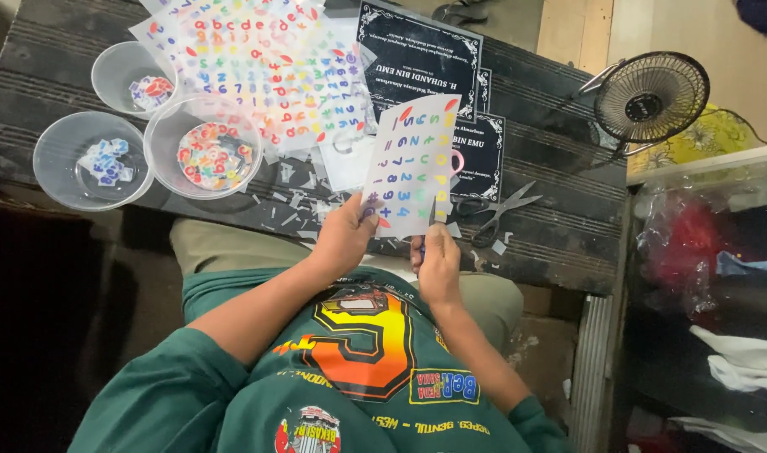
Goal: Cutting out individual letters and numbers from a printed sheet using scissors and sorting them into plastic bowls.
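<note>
Glossy sticker sheet (410, 164), thin plastic-like film, pinched by bare left hand (343, 237) and right hand (438, 262). Clear smooth plastic bowls (65, 180). Dark ribbed table top (559, 226), matt, a bit rough. Shiny metal scissors (499, 211). Black wire fan (650, 96), metal look. Soft green cloth shirt (350, 386).

Three clear bowls (92, 159) (bits inside); one fan (650, 96); one scissors (496, 214)

White sticker sheet (411, 166) with multicolour symbols; beside it black cards (418, 52) with white ornate borders, clear bowls (91, 161), green shirt (232, 394).
</note>
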